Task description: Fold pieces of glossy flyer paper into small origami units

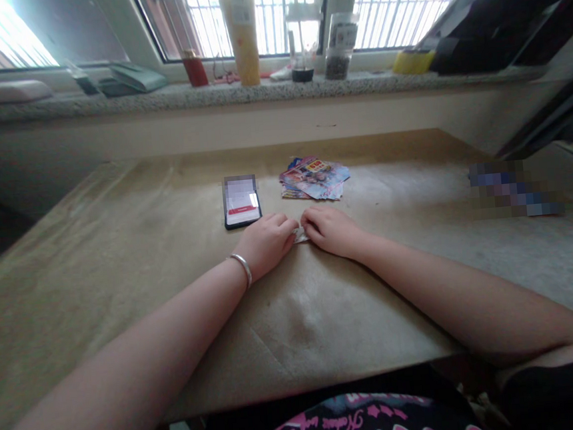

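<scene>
A small pale piece with a faint pattern, perhaps paper (300, 235), lies low over the table between my two hands. My left hand (271, 238), with a silver bangle at its wrist, has its fingers closed on the left end of this piece. On the other end, the curled fingers of my right hand (332, 230) are closed too. Most of the piece is hidden under my fingers. Just beyond my hands sits a loose pile of colourful printed cards or packets (316, 177). A phone (242, 202) with a lit screen lies beyond my left hand.
The table (170, 265) has a beige cover. A blurred-out bluish item (515, 188) lies at its right. On the stone windowsill (146, 101) stand a tall yellow bottle (245, 38), a red container (195, 69), a clear jar (339, 46) and a dark bag (495, 23).
</scene>
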Available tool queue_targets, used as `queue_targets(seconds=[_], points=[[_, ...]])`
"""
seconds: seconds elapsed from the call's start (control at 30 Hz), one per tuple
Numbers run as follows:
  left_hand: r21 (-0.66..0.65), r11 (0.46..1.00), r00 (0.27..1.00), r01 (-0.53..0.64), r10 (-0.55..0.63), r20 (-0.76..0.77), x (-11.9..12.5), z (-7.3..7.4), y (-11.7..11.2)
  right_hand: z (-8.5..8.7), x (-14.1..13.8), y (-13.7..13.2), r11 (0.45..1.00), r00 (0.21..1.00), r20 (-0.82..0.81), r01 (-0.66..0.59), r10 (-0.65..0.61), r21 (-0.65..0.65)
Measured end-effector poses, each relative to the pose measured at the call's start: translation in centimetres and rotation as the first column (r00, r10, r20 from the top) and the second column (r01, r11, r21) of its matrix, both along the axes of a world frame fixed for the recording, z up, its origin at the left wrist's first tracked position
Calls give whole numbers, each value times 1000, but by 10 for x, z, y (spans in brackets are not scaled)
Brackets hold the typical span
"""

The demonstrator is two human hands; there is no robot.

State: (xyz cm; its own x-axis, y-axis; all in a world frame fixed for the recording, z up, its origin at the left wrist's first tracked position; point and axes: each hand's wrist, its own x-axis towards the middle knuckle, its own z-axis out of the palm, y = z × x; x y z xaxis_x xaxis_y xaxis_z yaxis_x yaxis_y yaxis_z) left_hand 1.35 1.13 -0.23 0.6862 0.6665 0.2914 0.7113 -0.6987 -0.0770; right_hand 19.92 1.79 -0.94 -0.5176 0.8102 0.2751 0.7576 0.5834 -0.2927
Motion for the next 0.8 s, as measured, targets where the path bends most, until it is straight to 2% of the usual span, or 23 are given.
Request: queue_targets(seconds=[0.27, 0.43, 0.6, 0.8], points=[[37, 998, 996, 52, -55, 69, -4, -7, 5, -4, 1, 3, 999, 998, -55, 0, 1, 32], [-19, 999, 995, 43, -41, 92, -4, -7, 4, -9, 5, 5, 999, 993, -120, -14, 20, 47], [-103, 994, 990, 19, -4, 144, -5, -6, 4, -7, 9, 5, 999, 986, -164, -40, 40, 4], [-103, 994, 985, 27, -9, 174, -5, -7, 6, -4, 10, 3, 999, 985, -166, -48, 44, -18]])
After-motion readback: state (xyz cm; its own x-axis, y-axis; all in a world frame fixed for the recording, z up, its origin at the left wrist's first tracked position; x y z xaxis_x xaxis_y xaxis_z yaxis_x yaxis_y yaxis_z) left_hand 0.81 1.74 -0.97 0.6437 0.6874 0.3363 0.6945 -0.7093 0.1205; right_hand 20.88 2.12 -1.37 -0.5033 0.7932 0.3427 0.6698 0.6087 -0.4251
